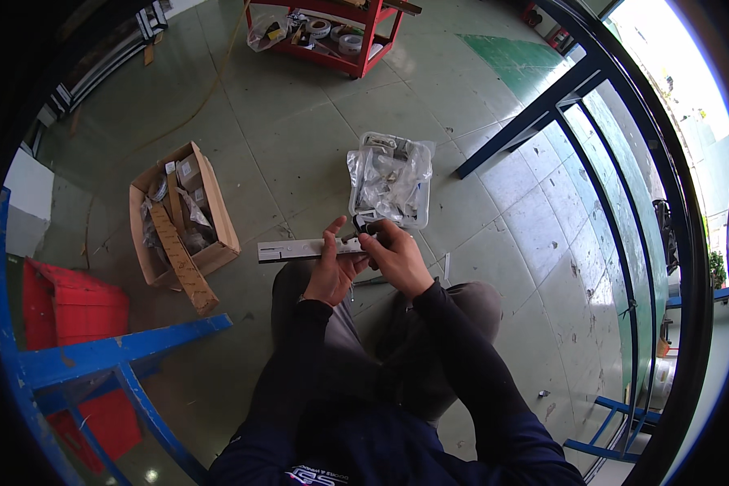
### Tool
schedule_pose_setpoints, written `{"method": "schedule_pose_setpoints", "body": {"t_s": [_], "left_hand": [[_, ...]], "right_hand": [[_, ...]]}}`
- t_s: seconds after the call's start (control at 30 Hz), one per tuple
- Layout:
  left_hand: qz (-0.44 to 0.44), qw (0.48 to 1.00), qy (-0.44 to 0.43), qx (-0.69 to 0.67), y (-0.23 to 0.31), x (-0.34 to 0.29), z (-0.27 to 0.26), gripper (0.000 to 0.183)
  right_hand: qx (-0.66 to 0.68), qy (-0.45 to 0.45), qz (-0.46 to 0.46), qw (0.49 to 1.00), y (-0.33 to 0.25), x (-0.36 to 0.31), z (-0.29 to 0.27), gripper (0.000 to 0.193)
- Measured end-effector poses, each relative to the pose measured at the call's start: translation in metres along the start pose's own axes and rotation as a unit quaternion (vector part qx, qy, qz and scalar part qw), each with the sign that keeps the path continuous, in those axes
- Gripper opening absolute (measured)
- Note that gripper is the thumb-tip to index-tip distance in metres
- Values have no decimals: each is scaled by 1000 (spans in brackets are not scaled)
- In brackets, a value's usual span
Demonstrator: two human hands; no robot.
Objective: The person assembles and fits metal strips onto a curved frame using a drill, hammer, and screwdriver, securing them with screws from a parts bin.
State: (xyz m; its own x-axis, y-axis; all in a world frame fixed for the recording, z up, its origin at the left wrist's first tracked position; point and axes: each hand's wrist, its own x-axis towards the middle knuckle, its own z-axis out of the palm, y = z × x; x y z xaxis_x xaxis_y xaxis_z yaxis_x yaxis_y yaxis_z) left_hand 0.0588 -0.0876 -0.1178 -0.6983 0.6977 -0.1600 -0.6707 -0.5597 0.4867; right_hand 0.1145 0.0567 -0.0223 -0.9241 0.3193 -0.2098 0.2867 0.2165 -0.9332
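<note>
My left hand (330, 274) is closed round a flat, silver-white metal bar (290, 249) held level above my knees. A dark slot and a small hole show near the bar's left end. At its right part my right hand (398, 257) has its fingers bent and pressed together over a small black piece (360, 224). The fingers partly hide this piece, and I cannot tell whether it is joined to the bar. Just beyond my hands a clear plastic tub (424, 212) holds plastic bags with small metal parts.
An open cardboard box (228, 243) with packed parts and a long brown strip stands at left. Blue metal frames (130, 348) flank me, with red bins (85, 308) at far left. A red cart (371, 49) stands ahead on the tiled floor (300, 154).
</note>
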Motion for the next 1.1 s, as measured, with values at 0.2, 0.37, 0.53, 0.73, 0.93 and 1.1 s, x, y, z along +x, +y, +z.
{"method": "schedule_pose_setpoints", "body": {"t_s": [0.2, 0.37, 0.53, 0.73, 0.93, 1.1], "left_hand": [[-22, 1000, -4, 3, 2, 0, 5, 60], [-31, 999, -19, -21, 3, 0, 5, 58], [-23, 998, -46, -26, 1, 0, 4, 50], [-15, 1000, -12, 18, -5, -1, 2, 67], [39, 996, -32, 68, -12, 2, 8, 59], [60, 994, -29, 87, -17, 3, -3, 56]], "right_hand": [[-92, 29, -74, 993, -7, -2, -6, 35], [-142, 43, -116, 982, -6, -1, -10, 36], [-178, 31, -123, 976, -10, 0, -15, 38], [-165, 10, -52, 985, -31, -1, -15, 39], [-193, 96, -48, 975, -18, 4, -7, 40], [-28, 109, 72, 991, -16, 1, 6, 42]]}}
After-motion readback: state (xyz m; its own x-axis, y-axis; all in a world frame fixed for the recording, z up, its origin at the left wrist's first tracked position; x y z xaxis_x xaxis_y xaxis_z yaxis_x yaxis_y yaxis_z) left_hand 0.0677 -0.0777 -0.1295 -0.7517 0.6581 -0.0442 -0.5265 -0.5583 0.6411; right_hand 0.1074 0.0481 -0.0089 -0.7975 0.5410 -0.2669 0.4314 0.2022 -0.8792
